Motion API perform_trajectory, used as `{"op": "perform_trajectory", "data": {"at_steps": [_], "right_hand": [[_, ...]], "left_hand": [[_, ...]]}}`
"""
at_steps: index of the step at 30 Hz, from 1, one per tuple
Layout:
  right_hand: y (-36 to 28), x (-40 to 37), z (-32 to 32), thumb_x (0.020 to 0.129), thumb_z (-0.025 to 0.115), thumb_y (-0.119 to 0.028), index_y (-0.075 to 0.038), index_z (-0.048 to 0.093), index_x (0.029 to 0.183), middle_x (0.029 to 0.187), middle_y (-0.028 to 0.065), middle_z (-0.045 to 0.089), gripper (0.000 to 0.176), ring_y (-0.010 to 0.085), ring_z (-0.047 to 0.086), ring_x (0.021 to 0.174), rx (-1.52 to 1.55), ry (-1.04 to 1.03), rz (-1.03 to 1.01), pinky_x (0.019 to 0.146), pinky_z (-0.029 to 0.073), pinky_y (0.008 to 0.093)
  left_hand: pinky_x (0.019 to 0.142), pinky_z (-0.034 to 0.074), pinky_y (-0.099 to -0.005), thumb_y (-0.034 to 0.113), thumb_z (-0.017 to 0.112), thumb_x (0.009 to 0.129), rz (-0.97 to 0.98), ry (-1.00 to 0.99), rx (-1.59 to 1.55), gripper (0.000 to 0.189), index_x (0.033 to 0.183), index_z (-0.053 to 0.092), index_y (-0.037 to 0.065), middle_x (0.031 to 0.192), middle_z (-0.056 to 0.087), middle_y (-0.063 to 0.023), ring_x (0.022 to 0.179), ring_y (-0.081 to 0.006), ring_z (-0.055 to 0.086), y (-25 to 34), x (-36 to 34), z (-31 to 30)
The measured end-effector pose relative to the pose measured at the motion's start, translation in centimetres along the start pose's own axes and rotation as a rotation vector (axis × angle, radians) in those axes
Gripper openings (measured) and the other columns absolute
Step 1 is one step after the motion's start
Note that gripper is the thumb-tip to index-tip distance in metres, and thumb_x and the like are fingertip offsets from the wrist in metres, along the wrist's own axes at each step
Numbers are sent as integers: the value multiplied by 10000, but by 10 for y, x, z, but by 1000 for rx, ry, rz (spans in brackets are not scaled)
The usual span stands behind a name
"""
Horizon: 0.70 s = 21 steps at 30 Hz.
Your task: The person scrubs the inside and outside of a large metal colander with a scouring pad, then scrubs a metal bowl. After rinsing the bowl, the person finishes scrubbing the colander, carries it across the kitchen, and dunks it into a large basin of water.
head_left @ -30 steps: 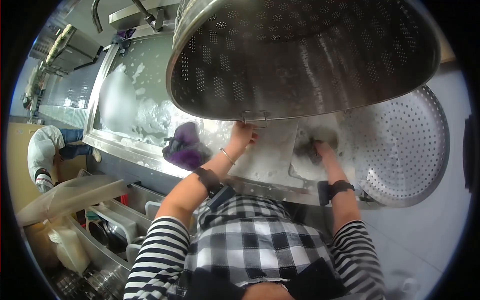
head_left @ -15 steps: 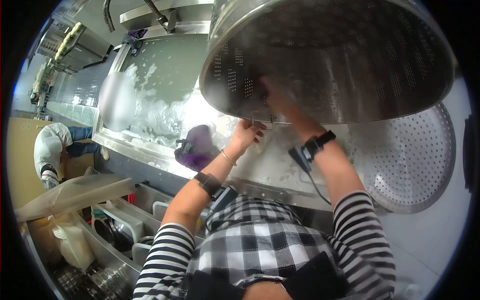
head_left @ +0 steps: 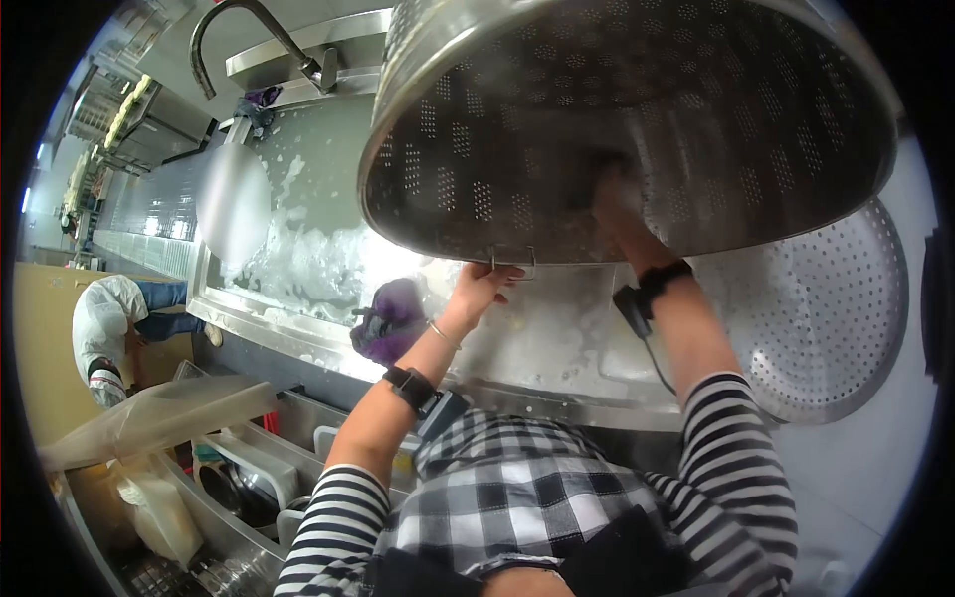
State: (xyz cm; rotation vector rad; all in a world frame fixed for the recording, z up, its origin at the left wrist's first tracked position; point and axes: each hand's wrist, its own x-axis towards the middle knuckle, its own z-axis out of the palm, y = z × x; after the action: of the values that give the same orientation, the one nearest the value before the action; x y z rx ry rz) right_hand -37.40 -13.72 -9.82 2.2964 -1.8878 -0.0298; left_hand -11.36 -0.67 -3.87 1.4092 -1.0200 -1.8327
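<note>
A large perforated metal strainer pot (head_left: 438, 229) lies tipped on its side, its mouth facing me. At its lower rim, my left hand (head_left: 482, 289) is closed on the small wire handle (head_left: 512, 261). My right hand (head_left: 622, 199) reaches deep inside, against the inner wall. It is blurred and looks closed over something dark that I cannot make out. Left of the pot, a purple and dark cloth (head_left: 390, 323) lies crumpled on the wet metal counter (head_left: 537, 338).
A sink (head_left: 328, 169) of sudsy water with a curved tap (head_left: 249, 15) is at the upper left. A round perforated disc (head_left: 821, 308) leans at the right. Open drawers (head_left: 239, 453) with utensils stand lower left. Another person (head_left: 109, 323) bends over beyond them.
My right hand has moved rightward across the inside of the pot. The pot appears slightly further left and rotated; my left hand stays at its handle.
</note>
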Motion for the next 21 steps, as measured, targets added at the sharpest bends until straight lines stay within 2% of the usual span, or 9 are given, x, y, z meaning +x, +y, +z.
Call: {"op": "perform_trajectory", "data": {"at_steps": [2, 4, 6, 8, 11, 13, 18, 20, 21], "right_hand": [[27, -24, 116, 805, 455, -205, 18, 431, 1211, 1218, 233, 433, 464, 380, 446, 1096, -284, -74, -119, 943, 344, 504], [-65, -83, -63, 775, 502, -194, -50, 434, 1237, 1273, 201, 389, 489, 370, 413, 1132, -51, -285, -201, 938, 373, 453], [-98, -128, -52, 722, 520, -121, -98, 450, 1233, 1286, 163, 383, 516, 367, 429, 1109, 476, -398, 99, 931, 385, 412], [-88, -164, -95, 727, 480, -65, -54, 458, 1195, 1225, 169, 435, 468, 368, 454, 1081, 539, -366, -180, 881, 426, 396], [-56, -202, -111, 690, 514, -50, -73, 473, 1173, 1226, 130, 434, 485, 359, 468, 1053, 657, -215, -134, 871, 430, 404], [-22, -232, -85, 683, 525, -58, -90, 478, 1170, 1237, 117, 422, 489, 332, 448, 1078, 720, -76, -16, 873, 432, 399], [49, -282, -16, 686, 541, -92, -137, 492, 1161, 1203, 116, 451, 480, 309, 474, 1055, 424, -138, 325, 873, 434, 397], [68, -281, 6, 678, 520, -58, -112, 435, 1256, 1194, 167, 444, 586, 307, 444, 1101, 464, -741, 470, 917, 387, 387], [72, -273, -9, 678, 520, -58, -112, 435, 1256, 1194, 167, 444, 586, 307, 444, 1101, 468, -733, 471, 917, 387, 387]], "left_hand": [[571, 475, -271, 120, 472, 868, -8, -2, -19, 189, 1005, 572, 36, 935, 641, -62, 818, -147, 587, -13, 11, -4], [566, 476, -275, 119, 478, 865, 5, -3, -25, 185, 1004, 576, 45, 932, 642, -61, 822, -147, 589, -15, 22, -7], [554, 474, -275, 117, 489, 861, 13, 47, -48, 178, 1009, 565, 54, 932, 631, -55, 801, -151, 589, -12, 25, -10], [553, 475, -275, 120, 501, 856, 27, 71, -39, 179, 1012, 556, 51, 928, 622, -53, 790, -154, 587, -11, 30, -18], [548, 475, -275, 118, 521, 847, 56, 145, -5, 188, 1019, 536, 44, 917, 603, -48, 767, -159, 585, 0, 30, -29], [530, 483, -292, 101, 542, 832, 71, 241, 69, 214, 1032, 516, 29, 866, 595, -68, 721, -172, 587, 15, 22, -31], [599, 512, -334, 59, 522, 808, 67, 270, -38, 223, 1016, 510, -20, 881, 590, -102, 718, -203, 591, 17, 56, -70], [549, 522, -340, 138, 588, 785, 119, 525, 95, 294, 1010, 482, -17, 854, 587, -114, 696, -206, 607, 28, 66, -78], [623, 522, -338, 155, 615, 766, 547, 791, 586, 404, 1080, 450, -40, 916, 578, -127, 753, -229, 603, 14, 91, -104]]}}
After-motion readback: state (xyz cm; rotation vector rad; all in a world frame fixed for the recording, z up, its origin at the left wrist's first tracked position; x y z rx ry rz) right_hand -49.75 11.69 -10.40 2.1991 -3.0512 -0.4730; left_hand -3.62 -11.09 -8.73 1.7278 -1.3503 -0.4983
